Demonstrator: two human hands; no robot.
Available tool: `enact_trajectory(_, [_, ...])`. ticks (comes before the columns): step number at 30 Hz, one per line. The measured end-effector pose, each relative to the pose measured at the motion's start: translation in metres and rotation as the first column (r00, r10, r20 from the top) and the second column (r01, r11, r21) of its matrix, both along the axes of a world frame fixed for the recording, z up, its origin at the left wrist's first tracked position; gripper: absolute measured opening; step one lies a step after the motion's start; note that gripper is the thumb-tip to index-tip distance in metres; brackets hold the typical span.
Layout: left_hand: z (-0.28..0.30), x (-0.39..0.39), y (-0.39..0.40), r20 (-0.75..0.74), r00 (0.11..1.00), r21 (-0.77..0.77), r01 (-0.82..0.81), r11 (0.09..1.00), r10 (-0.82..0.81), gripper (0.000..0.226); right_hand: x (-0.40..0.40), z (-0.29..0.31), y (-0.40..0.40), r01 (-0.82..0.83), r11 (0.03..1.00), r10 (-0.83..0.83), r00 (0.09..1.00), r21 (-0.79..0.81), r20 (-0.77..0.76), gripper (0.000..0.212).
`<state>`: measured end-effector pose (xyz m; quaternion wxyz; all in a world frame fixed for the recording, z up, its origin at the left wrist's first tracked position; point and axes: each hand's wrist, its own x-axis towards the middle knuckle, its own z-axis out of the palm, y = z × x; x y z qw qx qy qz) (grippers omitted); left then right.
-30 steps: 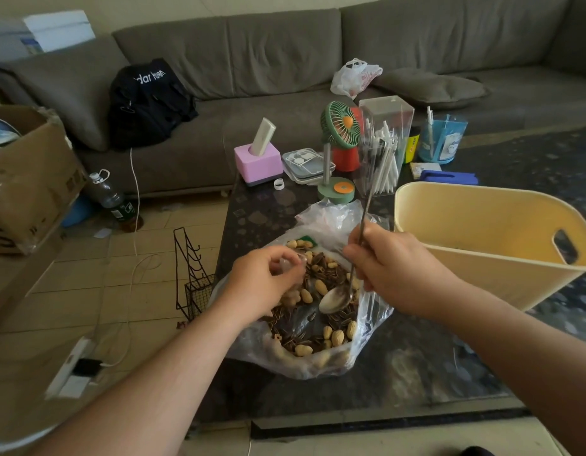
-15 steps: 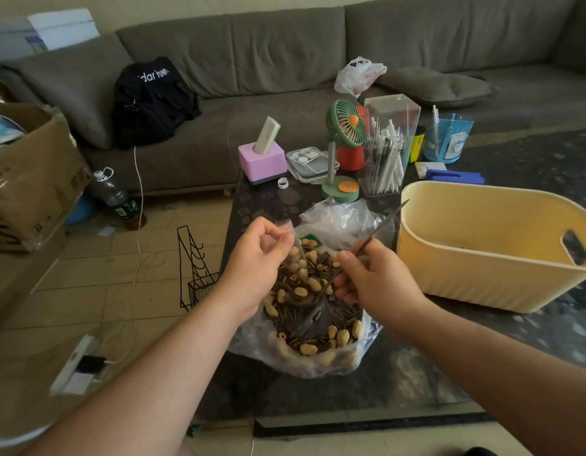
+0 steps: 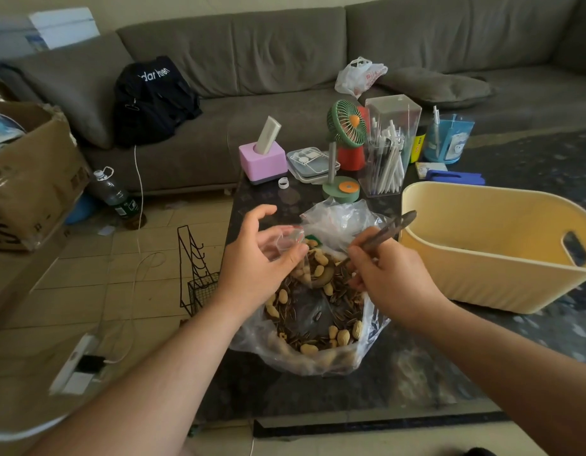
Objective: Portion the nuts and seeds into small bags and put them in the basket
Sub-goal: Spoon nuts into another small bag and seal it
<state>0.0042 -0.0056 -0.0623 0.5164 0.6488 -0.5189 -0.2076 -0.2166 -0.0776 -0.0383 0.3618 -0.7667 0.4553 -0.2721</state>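
A large clear plastic bag (image 3: 318, 360) of peanuts and sunflower seeds (image 3: 321, 324) sits open on the dark table in front of me. My left hand (image 3: 258, 264) holds a small clear bag (image 3: 286, 240) by its mouth above the mix. My right hand (image 3: 390, 278) grips a metal spoon (image 3: 380, 236); its handle points up to the right and its bowl dips among the nuts beside the small bag. The yellow basket (image 3: 476, 268) stands to the right of the big bag.
Behind the big bag stand a green desk fan (image 3: 346, 156), a clear box of pens (image 3: 388, 153), a pink tissue box (image 3: 262, 159) and a blue holder (image 3: 448, 138). A wire rack (image 3: 196, 274) and a cardboard box (image 3: 31, 172) stand on the floor at left.
The spoon's handle has tilted from upright to pointing right. My left hand has lifted and spread the small bag's mouth above the nuts. The spoon's bowl has moved up toward that bag.
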Motion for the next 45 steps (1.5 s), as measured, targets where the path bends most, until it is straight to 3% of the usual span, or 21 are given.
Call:
enact_trajectory(4, [-0.006,0.001,-0.002,0.107,0.994,0.063,0.019,0.998,-0.025,0.053,-0.006,0.012,-0.001,0.026,0.997,-0.027,0.999,-0.076,-0.018,0.015])
enact_trajectory(9, [-0.016,0.003,-0.005,0.086,0.99,0.132,0.101,0.986,-0.113,0.016,-0.017,0.03,-0.002,0.007,0.98,-0.029,0.994,-0.199,-0.106,0.023])
enact_trajectory(14, [-0.019,-0.006,-0.005,0.129,0.98,0.182,0.127,0.975,-0.152,0.02,-0.027,0.041,-0.01,0.024,0.964,-0.058,0.991,-0.264,-0.121,0.021])
enact_trajectory(20, [-0.025,-0.011,-0.012,0.125,0.988,0.182,0.063,0.981,-0.087,0.019,-0.029,0.046,-0.013,0.014,0.951,-0.054,0.991,-0.309,-0.12,0.02])
enact_trajectory(27, [-0.026,-0.01,-0.011,0.133,0.981,0.2,0.112,0.973,-0.141,0.009,-0.03,0.054,-0.013,0.037,0.95,-0.06,0.996,-0.311,-0.065,0.02])
enact_trajectory(30, [-0.024,-0.013,-0.01,0.106,0.986,0.201,0.104,0.974,-0.127,0.02,-0.03,0.057,-0.013,0.012,0.941,-0.045,0.995,-0.337,-0.09,0.02])
enact_trajectory(36, [-0.019,-0.019,-0.009,0.175,0.983,0.197,0.024,0.98,-0.059,0.071,-0.025,0.058,-0.007,-0.078,0.872,0.033,0.994,-0.483,-0.102,0.017])
enact_trajectory(45, [-0.02,-0.02,-0.01,0.156,0.986,0.202,0.031,0.979,-0.064,0.082,-0.012,0.043,-0.002,-0.252,0.728,0.172,0.967,-0.638,-0.187,0.02])
